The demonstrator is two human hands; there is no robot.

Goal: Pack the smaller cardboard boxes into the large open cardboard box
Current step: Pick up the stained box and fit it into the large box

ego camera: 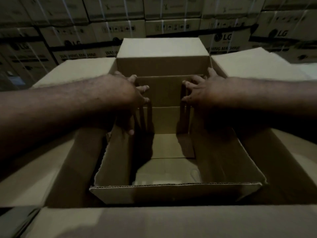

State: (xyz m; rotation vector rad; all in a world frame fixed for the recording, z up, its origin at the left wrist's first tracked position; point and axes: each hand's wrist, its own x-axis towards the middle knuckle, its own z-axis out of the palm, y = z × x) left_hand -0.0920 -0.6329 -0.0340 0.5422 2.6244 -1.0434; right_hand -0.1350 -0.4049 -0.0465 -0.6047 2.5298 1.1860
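Note:
The large open cardboard box (pixel 77 71) fills the view, its four flaps folded outward. A smaller cardboard box (pixel 171 193) with an open top sits inside it, and I can see down to its bottom. My left hand (pixel 127 95) holds the far end of the smaller box's left wall, fingers hooked over the rim and thumb pointing down. On the opposite wall, my right hand (pixel 202 91) has its fingers over the rim in the same way. Both forearms reach in across the large box's side flaps.
Stacks of printed washing-machine cartons (pixel 223 38) with white straps form a wall behind the large box. Its near flap (pixel 171 220) lies flat towards me. Gaps remain between the smaller box and the large box's side walls.

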